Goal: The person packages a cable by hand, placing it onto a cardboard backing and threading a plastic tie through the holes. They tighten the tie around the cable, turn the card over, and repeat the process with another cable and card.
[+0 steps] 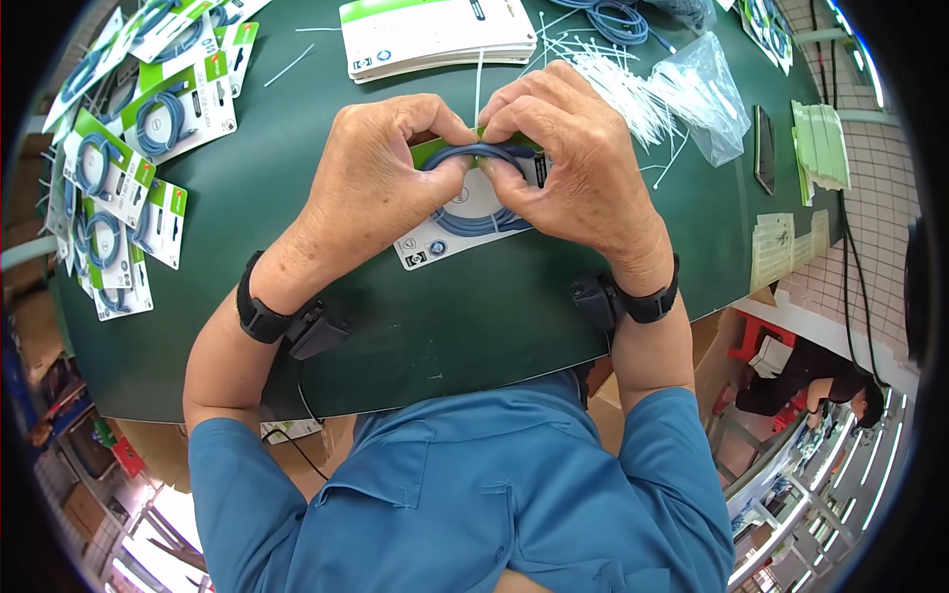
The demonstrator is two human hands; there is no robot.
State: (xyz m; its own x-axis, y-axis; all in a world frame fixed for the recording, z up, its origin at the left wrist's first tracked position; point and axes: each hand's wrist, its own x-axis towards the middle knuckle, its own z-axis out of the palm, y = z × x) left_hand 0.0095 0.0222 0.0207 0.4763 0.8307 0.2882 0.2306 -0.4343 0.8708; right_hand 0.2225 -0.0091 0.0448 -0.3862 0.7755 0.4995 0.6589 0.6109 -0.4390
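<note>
A coiled blue-grey cable (pixel 469 223) lies on a white and green backing card (pixel 415 251) in front of me. From the top of the coil a thin white cable tie (pixel 480 84) sticks up, pointing away from me. My left hand (pixel 381 163) pinches the coil's upper part from the left, thumb inside the ring. On the right, my right hand (pixel 573 153) pinches the same spot, its fingertips almost touching the left ones. The fingers hide the tie's head and how far it wraps round the cable.
Several carded cables (pixel 158 124) are heaped at the left. A stack of blank-faced cards (pixel 440 40) sits at the far middle. Loose white cable ties (pixel 623 94) and a clear plastic bag (pixel 704 94) lie far right, near a phone (pixel 764 148). Another person (pixel 816 383) is off to the right.
</note>
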